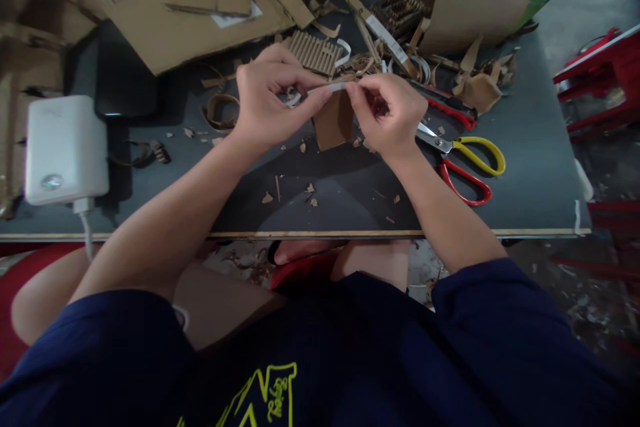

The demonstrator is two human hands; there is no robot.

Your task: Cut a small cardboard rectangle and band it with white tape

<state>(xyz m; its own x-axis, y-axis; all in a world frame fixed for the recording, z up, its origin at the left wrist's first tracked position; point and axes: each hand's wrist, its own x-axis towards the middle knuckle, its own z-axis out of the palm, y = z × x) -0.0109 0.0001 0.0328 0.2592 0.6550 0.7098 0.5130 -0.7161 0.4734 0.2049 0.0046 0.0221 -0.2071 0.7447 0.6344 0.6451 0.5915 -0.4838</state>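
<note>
Between my two hands a narrow white strip (338, 87) is stretched along the top edge of a small brown cardboard piece (334, 125). My left hand (273, 97) pinches the strip's left end between thumb and fingers. The right end is pinched by my right hand (387, 107), its other fingers curled in. The cardboard piece hangs below the fingertips, over the dark table. Just behind it lies a ribbed cardboard piece (314, 53). Scissors (450, 145) with one yellow and one red handle lie open beside my right wrist.
A white power bank (67, 150) with a cable and a black object (125, 73) are at the left. Large cardboard sheets (200, 7) and scraps fill the back. A red cutter (447, 109) lies near a cardboard cylinder (475, 0). The table's front edge (320, 235) runs below my forearms.
</note>
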